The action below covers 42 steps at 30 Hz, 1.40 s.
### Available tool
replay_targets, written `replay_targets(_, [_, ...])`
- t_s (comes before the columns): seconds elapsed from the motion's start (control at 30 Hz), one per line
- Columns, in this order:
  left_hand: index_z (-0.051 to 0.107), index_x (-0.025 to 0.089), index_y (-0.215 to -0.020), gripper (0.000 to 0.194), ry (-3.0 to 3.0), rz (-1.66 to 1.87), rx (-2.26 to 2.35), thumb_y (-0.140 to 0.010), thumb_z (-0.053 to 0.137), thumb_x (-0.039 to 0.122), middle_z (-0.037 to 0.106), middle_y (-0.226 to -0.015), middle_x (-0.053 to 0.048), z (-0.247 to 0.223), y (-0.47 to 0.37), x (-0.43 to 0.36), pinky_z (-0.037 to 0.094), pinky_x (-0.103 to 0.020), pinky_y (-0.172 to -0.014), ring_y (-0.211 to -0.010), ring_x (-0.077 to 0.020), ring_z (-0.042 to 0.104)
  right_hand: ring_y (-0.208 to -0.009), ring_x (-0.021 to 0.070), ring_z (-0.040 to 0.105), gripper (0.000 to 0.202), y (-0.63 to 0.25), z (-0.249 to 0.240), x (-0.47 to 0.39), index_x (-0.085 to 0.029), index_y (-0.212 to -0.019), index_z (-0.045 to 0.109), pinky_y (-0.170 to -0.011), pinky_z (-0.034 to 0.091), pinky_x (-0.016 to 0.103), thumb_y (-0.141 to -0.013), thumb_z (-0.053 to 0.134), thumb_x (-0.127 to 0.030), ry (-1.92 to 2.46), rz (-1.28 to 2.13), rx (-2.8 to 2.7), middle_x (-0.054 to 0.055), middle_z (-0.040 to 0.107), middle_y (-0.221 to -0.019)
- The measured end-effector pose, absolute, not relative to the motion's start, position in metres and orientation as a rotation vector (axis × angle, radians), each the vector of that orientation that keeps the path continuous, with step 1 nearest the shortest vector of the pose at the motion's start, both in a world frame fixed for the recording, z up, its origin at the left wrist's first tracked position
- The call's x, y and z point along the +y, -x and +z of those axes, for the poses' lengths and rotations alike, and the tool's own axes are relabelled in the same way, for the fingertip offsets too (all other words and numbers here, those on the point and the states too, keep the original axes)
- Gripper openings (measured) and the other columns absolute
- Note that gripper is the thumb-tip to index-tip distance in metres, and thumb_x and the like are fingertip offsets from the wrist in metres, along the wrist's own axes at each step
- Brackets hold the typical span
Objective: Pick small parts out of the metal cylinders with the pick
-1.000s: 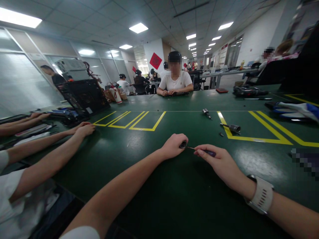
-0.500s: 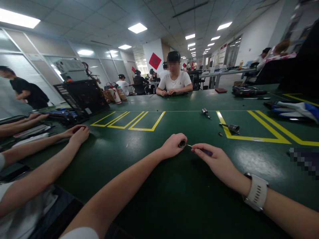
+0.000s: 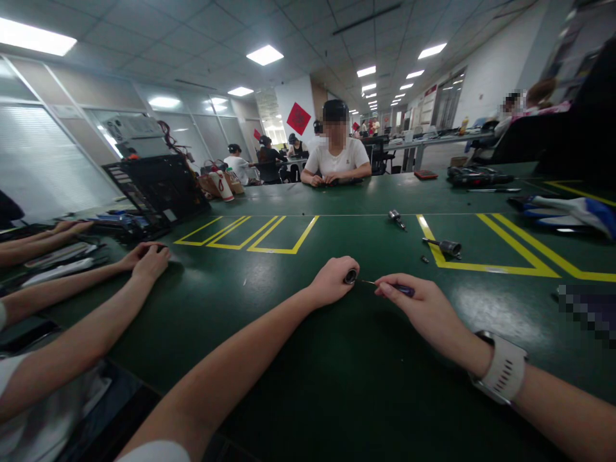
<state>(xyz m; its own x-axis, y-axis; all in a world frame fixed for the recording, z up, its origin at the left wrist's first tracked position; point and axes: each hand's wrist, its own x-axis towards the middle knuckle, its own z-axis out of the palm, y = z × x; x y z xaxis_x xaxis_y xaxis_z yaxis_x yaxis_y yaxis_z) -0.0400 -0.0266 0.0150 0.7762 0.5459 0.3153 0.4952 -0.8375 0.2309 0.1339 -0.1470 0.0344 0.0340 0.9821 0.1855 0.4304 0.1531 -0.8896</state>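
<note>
My left hand [image 3: 332, 281] is closed around a dark cylindrical part [image 3: 351, 276], whose round open end faces right; the rest of it is hidden in my fist. My right hand [image 3: 409, 298] pinches a slim screwdriver [image 3: 402, 290] with a dark purple handle. Its thin metal shaft points left at the cylinder, with a small gap between the tip and the opening. Beyond my hands lie a drill-chuck-like metal part with a shaft [image 3: 446, 247], a tiny dark piece [image 3: 424, 259] and another small metal part [image 3: 397, 219].
Yellow tape [image 3: 274, 250] marks boxes on the green table [image 3: 289, 359]. Co-workers' arms [image 3: 96, 321] rest on the left, near a black equipment frame [image 3: 166, 186]. A person [image 3: 337, 151] sits opposite. Blue-and-white gloves [image 3: 568, 212] and a black tool [image 3: 479, 176] lie at right.
My right hand has drawn slightly right with the screwdriver, whose tip has come away from the cylinder's opening. My left hand has barely moved. A person standing at far left has mostly left view.
</note>
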Motion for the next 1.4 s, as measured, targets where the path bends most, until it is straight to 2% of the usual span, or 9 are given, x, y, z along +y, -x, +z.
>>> replay_targets(0.27, [0.053, 0.016, -0.085, 0.009, -2.831, 0.580, 0.879, -0.076, 0.051, 0.013, 0.057, -0.084, -0.002, 0.015, 0.041, -0.027, 0.040, -0.029, -0.074, -0.078, -0.0150, 0.052, -0.081, 0.0240, 0.062, 0.026, -0.138, 0.037, -0.149, -0.021, -0.084, 0.068, -0.074, 0.045, 0.040, -0.082, 0.053, -0.042, 1.414, 0.747, -1.495, 0.005, 0.069, -0.082])
replay_targets(0.4, [0.053, 0.016, -0.083, 0.010, -2.786, 0.600, 0.872, -0.075, 0.050, 0.011, 0.056, -0.083, -0.002, 0.016, 0.039, -0.026, 0.040, -0.029, -0.074, -0.078, -0.0146, 0.051, -0.090, 0.0228, 0.062, 0.028, -0.136, 0.031, -0.148, -0.020, -0.095, 0.067, -0.084, 0.045, 0.041, -0.082, 0.057, -0.041, 1.260, 0.945, -1.364, 0.006, 0.069, -0.092])
replay_targets(0.57, [0.050, 0.016, -0.076, 0.008, -2.612, 0.697, 0.789, -0.072, 0.053, 0.010, 0.052, -0.078, 0.000, 0.014, 0.039, -0.023, 0.041, -0.025, -0.068, -0.073, -0.0129, 0.049, -0.100, 0.0198, 0.060, 0.030, -0.131, 0.026, -0.144, -0.022, -0.110, 0.062, -0.093, 0.043, 0.040, -0.082, 0.059, -0.034, 1.195, 1.178, -1.165, 0.005, 0.067, -0.104])
replay_targets(0.9, [0.049, 0.016, -0.073, 0.007, -2.450, 0.756, 0.685, -0.072, 0.055, 0.015, 0.052, -0.074, 0.001, 0.013, 0.038, -0.022, 0.041, -0.024, -0.067, -0.070, -0.0116, 0.049, -0.094, 0.0183, 0.064, 0.016, -0.137, 0.013, -0.130, -0.018, -0.096, 0.067, -0.092, 0.047, 0.036, -0.083, 0.058, -0.024, 0.939, 1.520, -0.847, 0.007, 0.069, -0.098])
replay_targets(1.17, [0.047, 0.016, -0.072, 0.009, -2.362, 0.813, 0.704, -0.070, 0.056, 0.013, 0.048, -0.071, 0.003, 0.012, 0.037, -0.022, 0.040, -0.023, -0.064, -0.066, -0.0103, 0.047, -0.092, 0.0173, 0.065, 0.013, -0.138, 0.016, -0.132, -0.018, -0.091, 0.067, -0.090, 0.048, 0.033, -0.084, 0.057, -0.023, 0.931, 1.527, -0.804, 0.007, 0.070, -0.096])
replay_targets(1.4, [0.051, 0.016, -0.077, 0.010, -2.728, 0.686, 0.800, -0.071, 0.052, 0.008, 0.053, -0.078, 0.000, 0.014, 0.039, -0.021, 0.038, -0.025, -0.068, -0.073, -0.0131, 0.050, -0.085, 0.0172, 0.064, 0.014, -0.132, 0.025, -0.141, -0.017, -0.089, 0.068, -0.086, 0.047, 0.034, -0.080, 0.062, -0.025, 0.995, 1.435, -0.806, 0.006, 0.070, -0.090])
